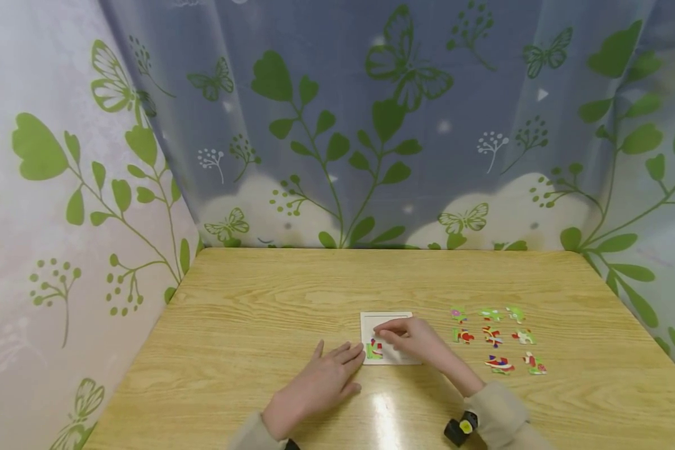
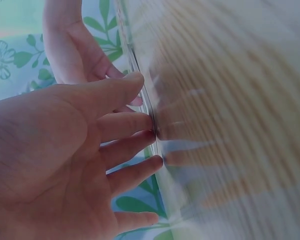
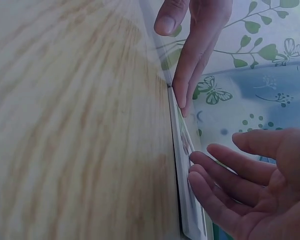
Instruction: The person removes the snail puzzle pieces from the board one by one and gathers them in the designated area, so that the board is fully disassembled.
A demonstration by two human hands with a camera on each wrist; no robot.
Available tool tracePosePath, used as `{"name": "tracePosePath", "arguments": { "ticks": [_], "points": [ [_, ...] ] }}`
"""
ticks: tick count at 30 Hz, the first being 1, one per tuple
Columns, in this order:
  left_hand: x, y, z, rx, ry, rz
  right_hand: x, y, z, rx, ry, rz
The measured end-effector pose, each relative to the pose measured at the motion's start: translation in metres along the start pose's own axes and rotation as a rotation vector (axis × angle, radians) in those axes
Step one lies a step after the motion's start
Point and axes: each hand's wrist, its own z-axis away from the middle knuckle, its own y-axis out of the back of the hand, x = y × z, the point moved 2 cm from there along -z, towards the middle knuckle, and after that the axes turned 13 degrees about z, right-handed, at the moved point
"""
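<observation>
A white square puzzle tray point(image 1: 385, 314) lies on the table, with a green, red and blue jigsaw piece point(image 1: 374, 351) in its lower left corner. My left hand point(image 1: 325, 379) is spread at the tray's left side, fingertips at its edge; in the left wrist view its fingers point(image 2: 132, 177) are fairly straight. Over the tray is my right hand point(image 1: 413, 340), its fingertips just above the jigsaw piece. The right wrist view shows that hand's thumb point(image 3: 257, 141) apart from the bent fingers, whose tips touch the tray point(image 3: 194, 220), with nothing visible between them.
Several loose jigsaw pieces point(image 1: 492, 336) lie in rough rows on the wooden table point(image 1: 247, 300), right of the tray. A patterned curtain point(image 1: 326, 175) hangs behind the table's far edge. A small black device point(image 1: 459, 430) is on the right wrist.
</observation>
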Motion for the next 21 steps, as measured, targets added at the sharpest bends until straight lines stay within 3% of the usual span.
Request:
{"name": "tracePosePath", "arguments": {
  "ticks": [16,21],
  "points": [
    [0.006,0.003,-0.001,0.029,-0.012,-0.014,-0.011,-0.001,0.0,-0.028,-0.033,0.001],
    [0.006,0.004,0.0,0.029,-0.011,-0.006,-0.012,0.0,0.001,-0.024,-0.01,-0.005]
  ]
}}
